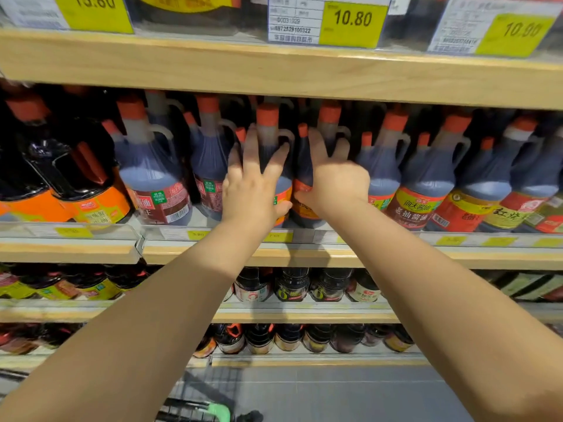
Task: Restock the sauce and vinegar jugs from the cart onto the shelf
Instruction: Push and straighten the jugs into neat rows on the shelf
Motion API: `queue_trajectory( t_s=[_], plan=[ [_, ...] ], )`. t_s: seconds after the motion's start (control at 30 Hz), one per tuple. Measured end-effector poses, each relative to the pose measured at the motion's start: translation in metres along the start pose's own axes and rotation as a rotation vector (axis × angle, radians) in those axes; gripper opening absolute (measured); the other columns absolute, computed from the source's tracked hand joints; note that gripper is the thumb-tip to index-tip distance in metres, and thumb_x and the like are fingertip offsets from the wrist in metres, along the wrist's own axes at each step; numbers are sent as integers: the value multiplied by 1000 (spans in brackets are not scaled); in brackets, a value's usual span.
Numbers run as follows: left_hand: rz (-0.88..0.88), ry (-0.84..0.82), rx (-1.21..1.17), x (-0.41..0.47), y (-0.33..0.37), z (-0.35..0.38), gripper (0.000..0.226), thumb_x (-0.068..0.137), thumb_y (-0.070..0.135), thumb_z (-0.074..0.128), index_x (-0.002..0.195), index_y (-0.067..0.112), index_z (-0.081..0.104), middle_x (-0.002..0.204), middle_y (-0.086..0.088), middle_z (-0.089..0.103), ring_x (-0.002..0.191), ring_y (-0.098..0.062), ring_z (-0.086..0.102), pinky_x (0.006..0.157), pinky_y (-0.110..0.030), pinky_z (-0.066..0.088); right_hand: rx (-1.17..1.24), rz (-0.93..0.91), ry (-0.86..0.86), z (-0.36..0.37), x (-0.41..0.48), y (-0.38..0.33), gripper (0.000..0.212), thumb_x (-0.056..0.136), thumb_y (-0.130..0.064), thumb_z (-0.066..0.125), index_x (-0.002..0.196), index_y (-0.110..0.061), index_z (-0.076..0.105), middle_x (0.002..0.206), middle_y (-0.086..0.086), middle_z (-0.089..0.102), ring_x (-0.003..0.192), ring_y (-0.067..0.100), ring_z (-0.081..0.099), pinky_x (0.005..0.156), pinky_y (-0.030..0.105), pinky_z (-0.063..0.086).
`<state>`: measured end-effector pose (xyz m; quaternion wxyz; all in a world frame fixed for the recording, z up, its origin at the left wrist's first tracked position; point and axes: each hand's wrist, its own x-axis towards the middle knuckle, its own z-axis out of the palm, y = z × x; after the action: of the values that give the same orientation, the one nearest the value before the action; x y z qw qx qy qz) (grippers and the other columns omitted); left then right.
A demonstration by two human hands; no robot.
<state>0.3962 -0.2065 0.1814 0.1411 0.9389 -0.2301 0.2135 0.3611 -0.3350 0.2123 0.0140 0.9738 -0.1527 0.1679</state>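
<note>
- Fingers (251,147) of the left hand (253,187) lie spread and nearly straight across the front of a dark sauce jug (268,129), with the thumb under its label.
- Fingers (316,144) of the right hand (333,178) are splayed in the same way against the neighbouring jug (303,169), with the thumb touching its orange label; we see neither hand wrapped round a handle.
- We find both jugs upright at the front edge of the middle shelf (304,257), touching side by side.
- They stand within a row of red-capped jugs (426,178) that fills this shelf from side to side.
- Below, we note smaller dark bottles (292,284) on a lower shelf.
- At the bottom edge, a corner of the wire cart (182,406) shows under the left forearm.
- Above, a yellow price tag (353,22) reads 10.80.
</note>
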Motion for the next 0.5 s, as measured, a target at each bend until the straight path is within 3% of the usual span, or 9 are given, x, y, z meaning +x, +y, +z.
queue_trajectory(
  t_s=[0.27,0.5],
  plan=[
    [-3,36,50,6,-4,6,86,61,46,76,135,37,34,157,-14,9,139,-41,18,105,-48,28,-27,7,-12,-6,-13,0,95,74,-42,68,147,-30,10,132,21,38,80,32,63,54,31,32],
    [46,23,38,8,-9,7,83,63,48,76,134,35,35,157,-18,2,142,-44,8,112,-53,19,20,4,-38,-2,-16,0,101,76,-46,68,148,-35,-3,144,22,27,85,34,64,56,31,34]
  ],
)
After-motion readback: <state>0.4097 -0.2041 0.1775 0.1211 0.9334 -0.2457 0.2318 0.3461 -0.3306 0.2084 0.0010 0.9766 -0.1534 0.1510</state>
